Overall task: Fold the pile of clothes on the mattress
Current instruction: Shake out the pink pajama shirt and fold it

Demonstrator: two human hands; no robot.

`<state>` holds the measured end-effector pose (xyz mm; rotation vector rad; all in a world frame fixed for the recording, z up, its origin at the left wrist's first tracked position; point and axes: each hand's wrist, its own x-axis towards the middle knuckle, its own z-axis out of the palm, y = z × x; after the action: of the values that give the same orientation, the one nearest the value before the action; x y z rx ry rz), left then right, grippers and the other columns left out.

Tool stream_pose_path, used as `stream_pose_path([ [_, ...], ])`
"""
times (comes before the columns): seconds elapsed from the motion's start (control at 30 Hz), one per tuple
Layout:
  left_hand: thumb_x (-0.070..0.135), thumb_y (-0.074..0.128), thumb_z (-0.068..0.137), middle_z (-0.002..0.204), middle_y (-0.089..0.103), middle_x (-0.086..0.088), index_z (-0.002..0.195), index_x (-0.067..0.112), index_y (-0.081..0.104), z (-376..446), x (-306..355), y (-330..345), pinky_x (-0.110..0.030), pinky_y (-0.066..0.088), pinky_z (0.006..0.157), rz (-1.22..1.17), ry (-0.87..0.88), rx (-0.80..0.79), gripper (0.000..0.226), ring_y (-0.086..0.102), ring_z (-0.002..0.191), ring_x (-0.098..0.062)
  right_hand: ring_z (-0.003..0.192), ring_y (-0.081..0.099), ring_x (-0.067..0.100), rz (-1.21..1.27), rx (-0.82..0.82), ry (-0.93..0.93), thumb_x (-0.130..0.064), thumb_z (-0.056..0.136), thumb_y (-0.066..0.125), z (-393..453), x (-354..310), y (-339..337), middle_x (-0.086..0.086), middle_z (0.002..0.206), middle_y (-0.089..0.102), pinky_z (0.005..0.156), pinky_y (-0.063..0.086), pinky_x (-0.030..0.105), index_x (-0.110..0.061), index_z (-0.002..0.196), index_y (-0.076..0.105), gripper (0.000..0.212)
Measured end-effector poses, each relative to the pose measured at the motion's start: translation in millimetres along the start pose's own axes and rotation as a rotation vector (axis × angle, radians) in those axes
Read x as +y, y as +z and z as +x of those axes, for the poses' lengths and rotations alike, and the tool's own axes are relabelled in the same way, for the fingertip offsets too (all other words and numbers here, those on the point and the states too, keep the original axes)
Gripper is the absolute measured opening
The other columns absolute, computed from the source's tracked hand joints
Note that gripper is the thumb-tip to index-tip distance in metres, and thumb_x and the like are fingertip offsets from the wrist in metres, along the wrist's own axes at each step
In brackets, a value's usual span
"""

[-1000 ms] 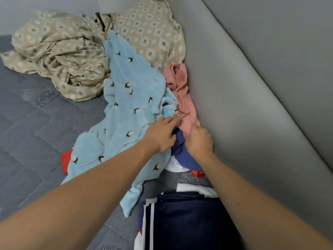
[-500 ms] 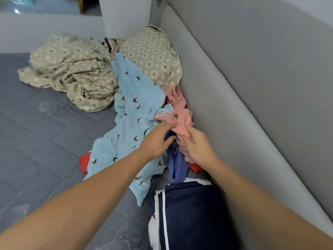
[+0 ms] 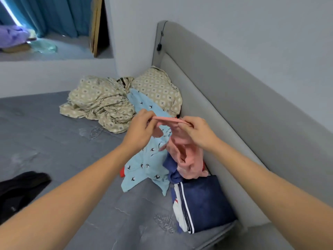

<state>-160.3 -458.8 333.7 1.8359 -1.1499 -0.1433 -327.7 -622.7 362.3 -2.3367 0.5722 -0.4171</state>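
A pink garment (image 3: 187, 159) hangs in the air above the pile, stretched by its top edge between my two hands. My left hand (image 3: 139, 131) pinches the left end of that edge and my right hand (image 3: 195, 131) pinches the right end. Below lies a light blue garment with small dark birds (image 3: 146, 165), partly hidden by my left hand. A dark blue piece (image 3: 172, 170) sits crumpled under the pink one. Beside the headboard lies a navy garment with white stripes (image 3: 203, 202).
The grey mattress (image 3: 54, 141) stretches to the left. A beige patterned sheet (image 3: 100, 101) and matching pillow (image 3: 158, 87) lie in the far corner. A grey padded headboard (image 3: 234, 114) runs along the right. A black garment (image 3: 19, 188) lies at the left edge.
Both hands have lifted the pink garment out of the pile and pulled its top edge taut between them. My view has risen, showing more of the room.
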Motion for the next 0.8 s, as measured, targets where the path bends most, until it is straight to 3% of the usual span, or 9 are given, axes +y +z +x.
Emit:
stream_pose_path([
  [0.07,0.028,0.055,0.098,0.086,0.052,-0.002,0.080,0.014,0.061,-1,27,-43,-0.027,0.035,0.072,-0.020,0.016,0.063,0.024,0.048,0.081,-0.013,0.059,0.039,0.006,0.003,0.030,-0.037,-0.022,0.100,0.064,0,-41,-6,-0.006,0.062,0.047,0.060,0.032,0.030,-0.010,0.072,0.057,0.031],
  [0.2,0.015,0.059,0.097,0.091,0.051,-0.005,0.081,0.009,0.064,2,84,-124,-0.019,0.035,0.075,-0.014,0.048,0.134,0.018,0.048,0.084,-0.015,0.053,0.036,0.006,-0.033,0.007,-0.049,-0.022,0.095,0.073,-12,-105,-6,-0.012,0.057,0.039,0.055,0.028,0.027,-0.025,0.062,0.040,0.046],
  [0.33,0.017,0.059,0.097,0.092,0.051,0.000,0.083,0.008,0.066,12,132,-186,-0.017,0.037,0.074,-0.016,0.067,0.173,0.018,0.051,0.083,-0.009,0.052,0.049,0.005,-0.058,0.014,0.060,-0.032,0.094,0.072,-21,-134,2,-0.011,0.055,0.052,0.055,0.034,0.025,-0.028,0.063,0.044,0.042],
  [0.43,0.018,0.057,0.095,0.089,0.054,0.004,0.081,0.009,0.065,26,152,-224,-0.030,0.046,0.077,-0.088,0.035,0.281,0.018,0.056,0.085,-0.016,0.051,0.060,-0.003,-0.083,-0.019,0.086,-0.032,0.097,0.069,-24,-136,7,-0.017,0.056,0.060,0.052,0.035,0.015,-0.032,0.065,0.049,0.037],
  [0.53,0.013,0.055,0.093,0.085,0.052,0.004,0.081,0.006,0.064,35,151,-264,-0.030,0.044,0.077,-0.111,-0.020,0.395,0.016,0.053,0.080,-0.012,0.052,0.049,0.006,-0.118,-0.014,0.087,-0.023,0.098,0.067,-20,-125,13,-0.010,0.056,0.050,0.055,0.028,0.023,-0.037,0.061,0.041,0.048],
  [0.63,0.014,0.056,0.092,0.084,0.054,0.006,0.075,0.022,0.062,33,138,-298,-0.030,0.047,0.079,-0.062,-0.060,0.427,0.020,0.053,0.080,-0.009,0.056,0.039,0.009,-0.061,-0.019,0.131,-0.016,0.100,0.063,-10,-113,22,-0.003,0.061,0.044,0.058,0.027,0.034,-0.019,0.063,0.041,0.044],
  [0.7,0.016,0.056,0.091,0.084,0.057,0.000,0.075,0.019,0.062,26,127,-314,-0.042,0.051,0.084,-0.024,-0.109,0.429,0.017,0.055,0.083,-0.015,0.056,0.039,0.009,-0.043,0.016,0.115,-0.012,0.100,0.060,-3,-117,29,-0.003,0.060,0.042,0.061,0.028,0.039,-0.018,0.065,0.038,0.042],
  [0.8,0.016,0.055,0.086,0.075,0.058,-0.008,0.074,0.009,0.059,13,109,-338,-0.056,0.053,0.086,-0.068,-0.169,0.479,0.015,0.055,0.076,-0.020,0.062,0.046,0.008,-0.046,0.022,0.023,-0.003,0.097,0.054,13,-144,39,-0.003,0.064,0.049,0.060,0.034,0.029,-0.017,0.069,0.044,0.034],
])
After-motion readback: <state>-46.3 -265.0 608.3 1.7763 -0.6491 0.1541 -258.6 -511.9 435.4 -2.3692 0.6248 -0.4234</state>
